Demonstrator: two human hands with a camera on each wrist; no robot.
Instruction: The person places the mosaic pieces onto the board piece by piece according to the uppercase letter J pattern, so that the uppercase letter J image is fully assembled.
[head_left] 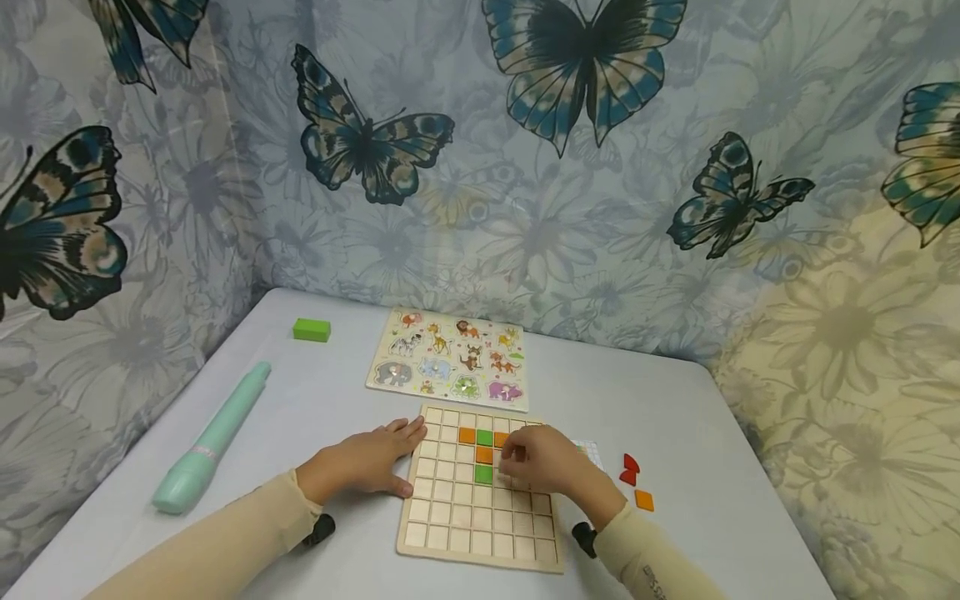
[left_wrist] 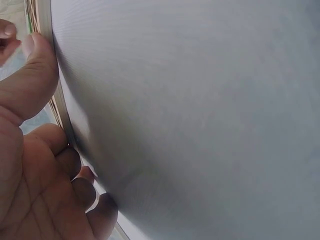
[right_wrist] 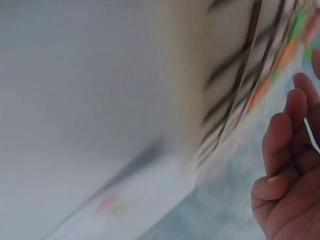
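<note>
A wooden grid board (head_left: 450, 517) lies flat on the white table. Orange tiles (head_left: 467, 436) and green tiles (head_left: 483, 474) sit in several of its upper and middle squares. My left hand (head_left: 371, 460) rests at the board's left edge with fingers spread; in the left wrist view, the thumb (left_wrist: 37, 75) touches the board's side. Over the board's right half hovers my right hand (head_left: 553, 460), fingers loosely bent, with no piece visible between them. It hides some squares. The right wrist view shows those fingers (right_wrist: 280, 135) curved, their tips partly cut off.
An animal picture puzzle (head_left: 450, 358) lies behind the board. Right of it are a small printed card (head_left: 592, 452), partly hidden, red pieces (head_left: 632, 463) and a loose orange tile (head_left: 644, 500). A mint-green tapered object (head_left: 213, 442) and a green block (head_left: 311, 330) lie left.
</note>
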